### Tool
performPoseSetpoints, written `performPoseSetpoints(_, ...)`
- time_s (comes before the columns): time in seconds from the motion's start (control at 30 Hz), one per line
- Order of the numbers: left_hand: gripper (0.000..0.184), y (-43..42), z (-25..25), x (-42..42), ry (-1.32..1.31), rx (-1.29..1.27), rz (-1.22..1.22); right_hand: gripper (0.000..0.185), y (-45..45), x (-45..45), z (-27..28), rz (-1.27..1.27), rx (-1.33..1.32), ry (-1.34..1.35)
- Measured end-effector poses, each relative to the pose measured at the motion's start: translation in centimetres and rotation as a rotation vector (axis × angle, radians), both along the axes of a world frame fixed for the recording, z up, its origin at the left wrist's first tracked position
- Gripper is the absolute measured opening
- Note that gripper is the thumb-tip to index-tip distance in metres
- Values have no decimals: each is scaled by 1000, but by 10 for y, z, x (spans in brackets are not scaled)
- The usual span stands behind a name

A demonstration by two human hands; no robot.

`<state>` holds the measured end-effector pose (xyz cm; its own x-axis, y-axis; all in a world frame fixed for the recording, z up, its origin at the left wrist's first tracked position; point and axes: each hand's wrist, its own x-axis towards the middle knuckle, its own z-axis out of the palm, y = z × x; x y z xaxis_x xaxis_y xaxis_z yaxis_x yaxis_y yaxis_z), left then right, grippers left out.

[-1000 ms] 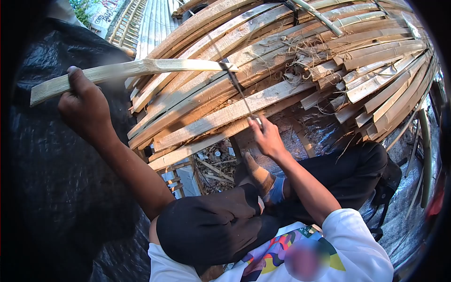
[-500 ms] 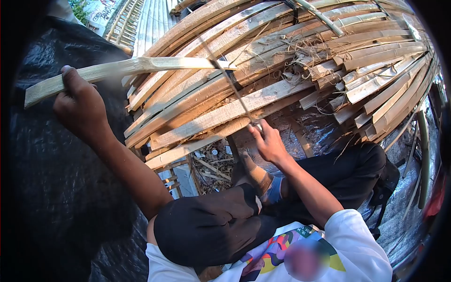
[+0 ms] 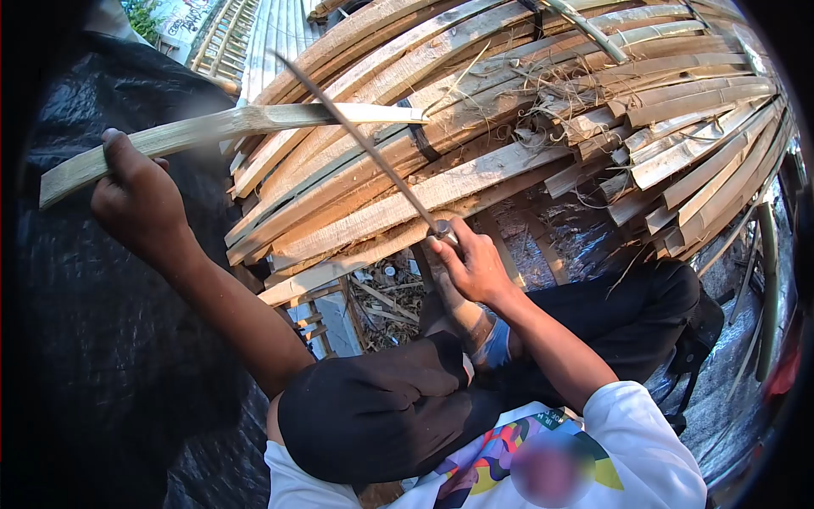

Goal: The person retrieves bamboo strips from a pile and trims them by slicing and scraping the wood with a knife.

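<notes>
My left hand (image 3: 140, 195) is closed around the left end of a pale bamboo strip (image 3: 212, 125), thumb on top. The strip runs right across the stacked strips, its thin, whitish tip lying over them. In my right hand (image 3: 471, 261) is the handle of a long, thin knife (image 3: 360, 140), fingers wrapped round it. The blade slants up and left and crosses over the strip right of its middle; whether it touches is unclear. Below the strip lies the pile of split bamboo (image 3: 441, 188).
Curly shavings (image 3: 543, 97) cover part of the pile. Black plastic sheeting (image 3: 102, 339) spreads on the left. My bent knee (image 3: 381, 416) and foot (image 3: 462, 310) are below the pile. A bamboo rack (image 3: 225, 47) stands at the upper left.
The knife has moved left along the strip from near its tip, its blade swinging further left. My left hand and the strip have shifted slightly left and down.
</notes>
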<state>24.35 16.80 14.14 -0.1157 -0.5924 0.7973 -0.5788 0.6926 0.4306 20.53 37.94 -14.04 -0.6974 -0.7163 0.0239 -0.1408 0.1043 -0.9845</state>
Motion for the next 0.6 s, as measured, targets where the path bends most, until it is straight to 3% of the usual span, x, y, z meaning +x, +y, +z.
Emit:
performPoseSetpoints(0.03, 59, -9, -1, 4, -24, -9, 4, 38, -2, 0, -21, -87, 8, -134)
performPoseSetpoints(0.13, 63, -1, -5, 2, 14, -50, -28, 42, 2, -14, -51, -242, 109, -152)
performPoseSetpoints(0.23, 66, 23, -9, -5, 45, -66, -81, 44, 15, -14, -15, -194, 234, -212)
performPoseSetpoints(0.43, 67, 15, -5, -6, 31, -90, -62, 38, 9, 1, 40, 10, -50, -90)
performPoseSetpoints(0.57, 66, 0, -6, 2, -10, -75, -23, 39, -2, 1, -19, -34, -1, 12)
performPoseSetpoints(0.6, 66, -4, -7, 3, -2, -79, -22, 42, -4, -1, -44, -127, 68, -90)
